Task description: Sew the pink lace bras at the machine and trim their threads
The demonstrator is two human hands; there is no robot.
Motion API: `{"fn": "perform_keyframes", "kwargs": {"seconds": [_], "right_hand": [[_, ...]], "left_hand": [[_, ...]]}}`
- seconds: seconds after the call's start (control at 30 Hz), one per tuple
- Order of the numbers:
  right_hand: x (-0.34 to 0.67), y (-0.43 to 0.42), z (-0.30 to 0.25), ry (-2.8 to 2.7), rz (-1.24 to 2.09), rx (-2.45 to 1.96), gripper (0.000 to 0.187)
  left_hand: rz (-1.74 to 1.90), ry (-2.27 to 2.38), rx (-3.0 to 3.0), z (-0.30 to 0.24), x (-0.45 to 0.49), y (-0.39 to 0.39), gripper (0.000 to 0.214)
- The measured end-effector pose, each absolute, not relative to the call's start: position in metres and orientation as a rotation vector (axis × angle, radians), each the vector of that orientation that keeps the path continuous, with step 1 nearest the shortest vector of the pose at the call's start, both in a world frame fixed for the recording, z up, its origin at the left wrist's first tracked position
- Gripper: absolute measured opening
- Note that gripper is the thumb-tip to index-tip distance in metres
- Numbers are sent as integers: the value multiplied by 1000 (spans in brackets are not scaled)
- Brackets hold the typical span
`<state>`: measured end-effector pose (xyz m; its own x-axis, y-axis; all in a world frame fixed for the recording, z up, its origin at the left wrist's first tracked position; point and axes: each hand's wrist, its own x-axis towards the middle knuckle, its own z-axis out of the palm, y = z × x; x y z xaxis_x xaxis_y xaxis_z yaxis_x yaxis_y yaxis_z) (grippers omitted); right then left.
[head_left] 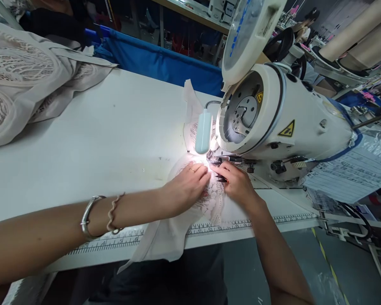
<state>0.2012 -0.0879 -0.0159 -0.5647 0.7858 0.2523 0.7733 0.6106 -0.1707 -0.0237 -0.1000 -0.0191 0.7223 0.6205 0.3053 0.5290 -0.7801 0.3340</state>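
A white lace fabric piece (209, 205) lies under the needle area of a white sewing machine (273, 118). My left hand (187, 186) rests flat on the lace with its fingers stretched toward the presser foot (214, 160). My right hand (236, 182) sits just right of it with fingers curled, pressing the lace; dark, pointed tips of something show at its fingers, beside the foot. A small lamp (203, 131) lights the spot brightly. The fabric's plain end (165, 241) hangs over the table's front edge. Two bracelets (98, 216) sit on my left wrist.
The white table (114, 135) carries a printed ruler strip (114, 241) along its front edge. A heap of pale lace garments (25, 80) lies at the back left. Behind the table stands a blue fabric bin (158, 63). Papers in plastic (358, 169) lie right of the machine.
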Motion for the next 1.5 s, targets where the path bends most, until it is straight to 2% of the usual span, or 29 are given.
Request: {"fn": "perform_keyframes", "kwargs": {"seconds": [0.23, 0.57, 0.77, 1.0, 1.2, 1.33, 1.5], "right_hand": [[205, -87, -14, -2532, -81, -982, 36], [205, -86, -19, -2565, -101, -969, 41], [202, -86, -18, -2612, -104, -984, 55], [200, -88, -15, -2540, -77, -871, 28], [201, -88, -17, -2547, -34, -939, 48], [200, -88, -16, -2558, -14, -960, 53], [198, -89, -13, -2533, -12, -899, 34]], "left_hand": [[574, 732, 2720, -22, -36, -89, 27], [586, 582, 2721, -18, -48, -55, 30], [550, 687, 2757, -19, -52, -46, 30], [594, 548, 2914, -13, -50, -51, 31], [619, 652, 2973, -13, -49, -54, 25], [600, 730, 3029, -15, -47, -57, 26], [619, 574, 3047, -13, -45, -58, 32]]}}
